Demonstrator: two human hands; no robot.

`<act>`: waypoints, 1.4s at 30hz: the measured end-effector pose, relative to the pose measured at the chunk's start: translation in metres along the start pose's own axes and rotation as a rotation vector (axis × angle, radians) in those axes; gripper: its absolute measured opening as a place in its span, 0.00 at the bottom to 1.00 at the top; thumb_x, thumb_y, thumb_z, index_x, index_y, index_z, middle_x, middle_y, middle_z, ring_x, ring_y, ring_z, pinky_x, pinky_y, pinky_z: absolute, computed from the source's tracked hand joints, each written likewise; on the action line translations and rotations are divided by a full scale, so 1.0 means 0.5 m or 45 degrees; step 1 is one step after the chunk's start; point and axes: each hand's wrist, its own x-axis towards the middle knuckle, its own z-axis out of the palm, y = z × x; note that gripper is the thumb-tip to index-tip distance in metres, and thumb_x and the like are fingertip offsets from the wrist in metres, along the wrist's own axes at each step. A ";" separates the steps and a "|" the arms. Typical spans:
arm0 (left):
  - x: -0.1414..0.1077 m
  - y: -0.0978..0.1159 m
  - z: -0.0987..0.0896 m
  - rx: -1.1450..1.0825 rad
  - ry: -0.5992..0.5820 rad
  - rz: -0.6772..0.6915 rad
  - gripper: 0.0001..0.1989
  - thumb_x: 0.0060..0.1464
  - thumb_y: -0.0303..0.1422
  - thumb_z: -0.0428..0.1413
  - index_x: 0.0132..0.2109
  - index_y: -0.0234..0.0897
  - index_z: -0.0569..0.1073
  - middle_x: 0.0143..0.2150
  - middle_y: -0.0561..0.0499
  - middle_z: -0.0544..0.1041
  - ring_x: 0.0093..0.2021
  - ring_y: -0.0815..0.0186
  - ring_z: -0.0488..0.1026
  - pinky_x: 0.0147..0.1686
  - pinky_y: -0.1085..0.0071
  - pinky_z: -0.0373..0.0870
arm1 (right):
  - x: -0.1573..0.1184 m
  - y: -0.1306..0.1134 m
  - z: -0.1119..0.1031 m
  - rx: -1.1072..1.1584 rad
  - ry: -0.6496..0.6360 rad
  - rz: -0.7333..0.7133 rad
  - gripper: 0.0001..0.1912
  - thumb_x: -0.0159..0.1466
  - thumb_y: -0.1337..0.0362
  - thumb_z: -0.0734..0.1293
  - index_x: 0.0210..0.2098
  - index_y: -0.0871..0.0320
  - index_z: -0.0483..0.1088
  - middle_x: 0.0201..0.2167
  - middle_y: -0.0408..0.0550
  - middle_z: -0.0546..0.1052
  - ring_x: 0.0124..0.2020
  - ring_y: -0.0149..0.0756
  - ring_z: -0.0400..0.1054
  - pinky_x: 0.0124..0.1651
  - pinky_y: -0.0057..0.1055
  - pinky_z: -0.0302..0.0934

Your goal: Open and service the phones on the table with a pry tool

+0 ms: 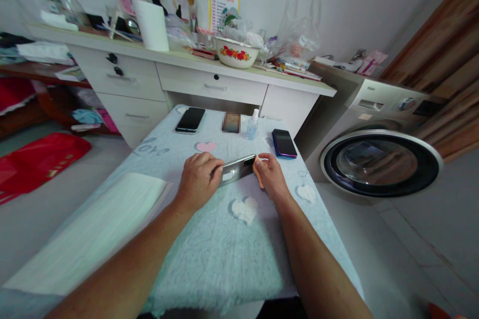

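Note:
My left hand (200, 177) is closed on the left end of a silver smartphone (235, 171), tilted up on its long edge over the table. The phone's back, with a dark camera block at its right, faces me. My right hand (270, 175) pinches a small orange cloth (258, 174) against the phone's right end. A clear spray bottle (252, 126) with a white cap stands behind the phone. To the right lies a dark smartphone with a blue-purple edge (285, 144); another black-screened smartphone (190, 120) lies at the back left.
The table has a pale blue heart-patterned cloth (224, 249). A blurred brown item (231, 122) sits at its back, and a whitish sheet (93, 229) lies along the left. Behind stands a white cabinet (129, 84) with a flowered bowl (236, 53); a washing machine (374, 109) is at right.

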 end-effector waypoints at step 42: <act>-0.001 0.001 -0.002 -0.001 -0.025 -0.014 0.08 0.57 0.30 0.51 0.38 0.38 0.76 0.35 0.49 0.74 0.39 0.60 0.69 0.41 0.62 0.65 | 0.007 -0.009 -0.005 0.098 0.026 0.122 0.19 0.53 0.54 0.67 0.38 0.62 0.75 0.25 0.45 0.74 0.22 0.29 0.62 0.21 0.23 0.53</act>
